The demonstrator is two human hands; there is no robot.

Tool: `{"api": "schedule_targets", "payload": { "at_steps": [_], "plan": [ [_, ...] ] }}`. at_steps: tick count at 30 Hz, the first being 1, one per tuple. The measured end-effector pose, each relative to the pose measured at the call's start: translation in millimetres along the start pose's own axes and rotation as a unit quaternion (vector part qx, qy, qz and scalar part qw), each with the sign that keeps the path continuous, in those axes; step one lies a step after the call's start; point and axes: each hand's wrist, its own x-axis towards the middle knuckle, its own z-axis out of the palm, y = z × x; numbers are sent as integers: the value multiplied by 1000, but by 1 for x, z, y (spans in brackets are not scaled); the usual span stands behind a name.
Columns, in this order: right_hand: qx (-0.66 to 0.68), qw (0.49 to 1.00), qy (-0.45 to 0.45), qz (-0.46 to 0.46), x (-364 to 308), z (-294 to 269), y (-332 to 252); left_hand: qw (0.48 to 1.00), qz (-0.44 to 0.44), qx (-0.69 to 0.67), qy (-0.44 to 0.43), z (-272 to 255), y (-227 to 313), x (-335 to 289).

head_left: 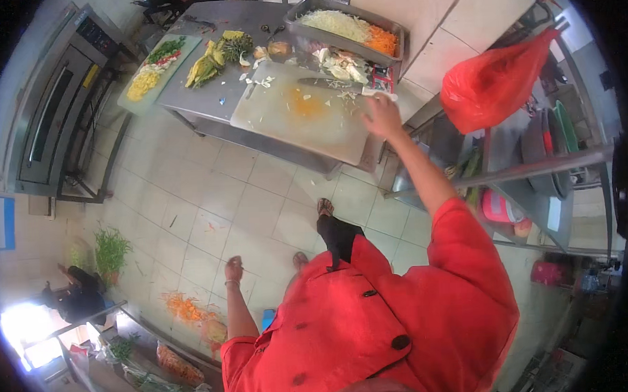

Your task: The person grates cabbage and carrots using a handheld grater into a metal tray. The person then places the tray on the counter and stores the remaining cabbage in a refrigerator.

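Note:
My right hand (382, 116) is over the right edge of a white cutting board (277, 118), its fingers apart. Just beyond the fingertips is the white handle of a knife (331, 83), whose blade lies across the board's far side; I cannot tell whether they touch. An orange stain and pale shreds mark the board. Behind the knife is a heap of whitish vegetable scraps (342, 65). Low at my left side, my left hand (233, 269) hangs above the floor, fingers curled in, with nothing visible in it.
A metal tray (397, 53) holds shredded cabbage and carrot. Pineapple peel and crown (216, 58) lie near scissors (274, 31). Another board (134, 98) carries chopped vegetables. A red bag (493, 86) hangs beside a metal rack (506, 163). Carrot shreds (186, 307) litter the tiled floor.

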Motion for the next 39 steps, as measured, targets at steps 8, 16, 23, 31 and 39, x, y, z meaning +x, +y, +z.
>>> {"api": "schedule_targets", "payload": {
  "at_steps": [8, 16, 23, 31, 39],
  "plan": [
    [26, 988, -147, -41, 78, 36, 91, 988, 6, -148, -48, 25, 149, 0],
    [123, 968, -208, 72, 54, 27, 46, 974, -72, 101, -191, 87, 134, 36],
    [165, 946, -278, 5, -10, 15, -18, 882, 109, 318, -330, 64, 151, 138],
    [50, 947, -245, 201, 55, 23, 40, 971, 97, 98, -195, 6, 321, 240],
    [214, 930, -296, 50, 102, 56, -162, 981, -14, -17, -194, 2, 330, 265]
  ]
}}
